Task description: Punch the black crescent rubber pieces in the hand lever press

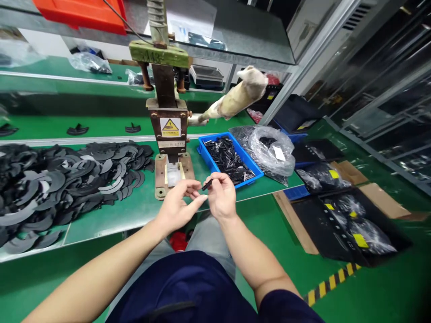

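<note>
Between the fingertips of my right hand (221, 196) is a small black part (207, 184), in front of the blue bin. My left hand (180, 204) is just to its left, fingers apart and holding nothing, its thumb pointing toward the right hand. Beyond the left hand stands a hand press (168, 121) with a metal fixture (160, 179) at its base. The blue bin (249, 180) right of the press holds many small black parts (227, 154). A large pile of curved dark pieces (77, 184) lies left of the press.
The press lever (232, 99), wrapped in pale material, sticks out to the right. A clear plastic bag (274, 152) lies beside the bin. Open boxes with bagged parts (353, 220) stand at the right. An orange-red bin (81, 15) is on the upper shelf.
</note>
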`<control>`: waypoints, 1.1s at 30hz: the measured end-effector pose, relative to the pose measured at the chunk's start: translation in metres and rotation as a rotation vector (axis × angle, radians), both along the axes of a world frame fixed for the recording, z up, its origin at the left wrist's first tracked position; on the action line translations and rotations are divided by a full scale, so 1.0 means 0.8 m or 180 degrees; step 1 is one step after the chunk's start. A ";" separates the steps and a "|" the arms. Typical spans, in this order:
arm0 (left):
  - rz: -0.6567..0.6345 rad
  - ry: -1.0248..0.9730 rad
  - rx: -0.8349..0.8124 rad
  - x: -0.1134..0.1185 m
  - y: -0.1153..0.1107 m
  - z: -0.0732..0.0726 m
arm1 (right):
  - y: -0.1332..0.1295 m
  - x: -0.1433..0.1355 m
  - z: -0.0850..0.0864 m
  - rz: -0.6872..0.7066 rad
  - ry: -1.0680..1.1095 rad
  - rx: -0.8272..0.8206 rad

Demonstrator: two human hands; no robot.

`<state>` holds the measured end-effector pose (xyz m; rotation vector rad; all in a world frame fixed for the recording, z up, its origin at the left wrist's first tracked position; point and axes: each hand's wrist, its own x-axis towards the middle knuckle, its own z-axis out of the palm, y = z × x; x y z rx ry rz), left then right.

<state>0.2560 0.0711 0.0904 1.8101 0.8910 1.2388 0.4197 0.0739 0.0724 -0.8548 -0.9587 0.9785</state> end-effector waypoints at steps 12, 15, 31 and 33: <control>0.0393 0.0969 0.1367 -0.059 -0.008 -0.001 | -0.028 0.006 -0.009 0.0386 -0.1200 0.0322; 0.0368 0.1010 0.1351 -0.064 -0.011 -0.003 | -0.030 0.006 -0.015 0.0398 -0.1373 0.0355; 0.0782 0.1481 0.1056 -0.133 0.088 -0.041 | 0.027 0.046 0.079 -0.0243 -0.1665 0.1133; 0.0847 0.1744 0.1008 -0.143 0.118 -0.051 | 0.052 0.055 0.127 -0.0629 -0.1549 0.1609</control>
